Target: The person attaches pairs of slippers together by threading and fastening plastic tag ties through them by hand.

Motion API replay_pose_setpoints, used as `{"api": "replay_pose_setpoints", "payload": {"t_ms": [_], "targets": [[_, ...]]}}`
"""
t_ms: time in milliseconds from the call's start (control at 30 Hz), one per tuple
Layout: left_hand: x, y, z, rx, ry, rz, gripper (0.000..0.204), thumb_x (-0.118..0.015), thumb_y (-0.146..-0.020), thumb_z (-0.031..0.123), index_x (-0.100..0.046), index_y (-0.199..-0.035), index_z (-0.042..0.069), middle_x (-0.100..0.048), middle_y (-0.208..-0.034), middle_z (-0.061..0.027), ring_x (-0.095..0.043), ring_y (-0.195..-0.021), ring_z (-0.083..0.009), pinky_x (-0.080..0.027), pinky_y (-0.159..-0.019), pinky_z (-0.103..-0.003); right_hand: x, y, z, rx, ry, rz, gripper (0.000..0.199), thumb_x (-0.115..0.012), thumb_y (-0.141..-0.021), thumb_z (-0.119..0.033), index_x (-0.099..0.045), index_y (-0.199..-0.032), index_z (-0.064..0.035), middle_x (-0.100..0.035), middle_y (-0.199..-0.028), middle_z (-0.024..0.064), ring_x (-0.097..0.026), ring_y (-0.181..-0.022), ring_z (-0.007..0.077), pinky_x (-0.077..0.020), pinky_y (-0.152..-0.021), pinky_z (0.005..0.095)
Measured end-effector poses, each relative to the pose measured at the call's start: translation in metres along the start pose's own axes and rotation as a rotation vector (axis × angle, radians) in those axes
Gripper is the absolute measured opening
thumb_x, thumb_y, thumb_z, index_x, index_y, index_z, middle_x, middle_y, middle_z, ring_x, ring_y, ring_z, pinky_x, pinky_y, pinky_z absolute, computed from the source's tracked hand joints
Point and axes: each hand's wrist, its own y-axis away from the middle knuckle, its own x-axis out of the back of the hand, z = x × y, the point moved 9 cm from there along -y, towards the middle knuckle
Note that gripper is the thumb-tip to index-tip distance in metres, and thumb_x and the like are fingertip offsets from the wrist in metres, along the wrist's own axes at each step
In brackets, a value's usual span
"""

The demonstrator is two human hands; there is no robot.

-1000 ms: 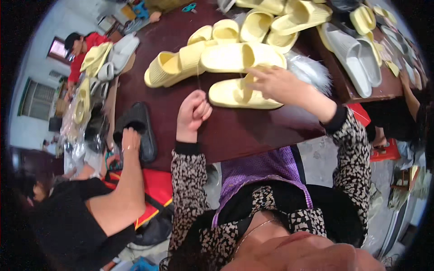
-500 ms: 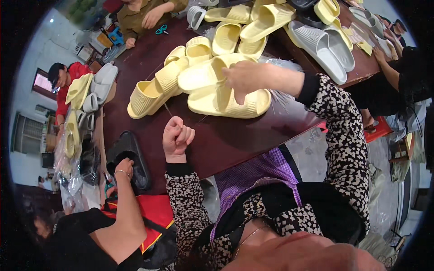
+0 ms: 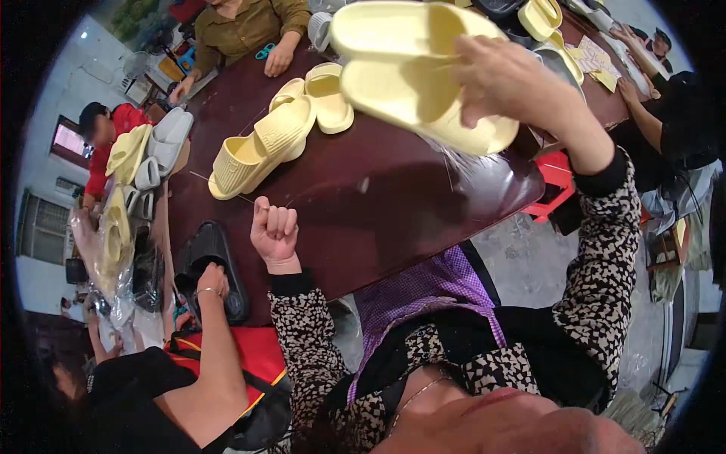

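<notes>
My right hand (image 3: 503, 79) grips a pair of pale yellow slippers (image 3: 393, 94) by their straps, raised over the far right part of the table. The pair hides part of what lies behind it. My left hand (image 3: 275, 233) is closed in a pinch above the dark red table (image 3: 355, 227), and a thin strand shows at its fingertips. Just beyond that hand, a ribbed yellow slipper pair (image 3: 261, 147) rests on the table. Farther back is another yellow slipper pair (image 3: 325, 94). By the right edge lies a bundle of thin pale strands (image 3: 480, 170).
At the left, a co-worker's hand (image 3: 214, 281) is in a black slipper (image 3: 219, 253). Grey slippers (image 3: 170, 132) and plastic-wrapped yellow ones (image 3: 115, 227) line the left edge. A co-worker in brown (image 3: 253, 34) sits across. A red stool (image 3: 556, 181) stands right of the table.
My right hand has lifted the yellow slippers up and to the right, off the table. My left hand has shifted slightly left and down, still closed.
</notes>
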Motion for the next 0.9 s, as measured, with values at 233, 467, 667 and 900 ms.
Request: {"api": "replay_pose_setpoints", "payload": {"t_ms": [233, 467, 667, 900], "targets": [[0.003, -0.004, -0.015, 0.051, -0.042, 0.043, 0.013, -0.044, -0.096, 0.012, -0.053, -0.094, 0.003, -0.028, -0.046, 0.004, -0.026, -0.04, -0.0081, -0.03, -0.047, -0.025, -0.012, 0.051, 0.111, -0.216, 0.311, 0.094, 0.037, -0.075, -0.066, -0.032, -0.063, -0.089, -0.007, -0.054, -0.104, 0.0127, -0.055, -0.102, 0.0289, -0.0459, -0.083, 0.0404], [0.006, -0.003, -0.023, 0.097, -0.08, 0.042, 0.014, -0.042, -0.097, 0.013, -0.053, -0.096, 0.003, -0.029, -0.047, 0.0043, -0.027, -0.041, -0.0081, -0.031, -0.048, -0.025, -0.061, 0.072, 0.202, -0.454, 0.03, -0.088, 0.034, -0.073, -0.065, -0.027, -0.064, -0.087, -0.0022, -0.055, -0.094, 0.0143, -0.058, -0.09, 0.0309, -0.0469, -0.076, 0.0402], [0.009, -0.007, -0.027, 0.112, -0.101, 0.058, 0.014, -0.043, -0.097, 0.013, -0.053, -0.098, 0.003, -0.029, -0.047, 0.0043, -0.027, -0.041, -0.0079, -0.031, -0.049, -0.025, -0.074, 0.068, 0.247, -0.427, -0.04, -0.052, 0.031, -0.071, -0.065, -0.024, -0.064, -0.085, -0.0007, -0.055, -0.091, 0.0146, -0.058, -0.085, 0.0332, -0.0463, -0.073, 0.0408], [0.011, -0.005, -0.033, 0.105, -0.139, 0.109, 0.013, -0.043, -0.097, 0.012, -0.052, -0.097, 0.003, -0.028, -0.047, 0.0044, -0.027, -0.04, -0.0079, -0.03, -0.048, -0.025, -0.091, 0.069, 0.293, -0.436, 0.066, 0.064, 0.031, -0.072, -0.066, -0.024, -0.065, -0.086, -0.001, -0.056, -0.086, 0.0137, -0.058, -0.085, 0.0312, -0.0462, -0.074, 0.0404]]}}
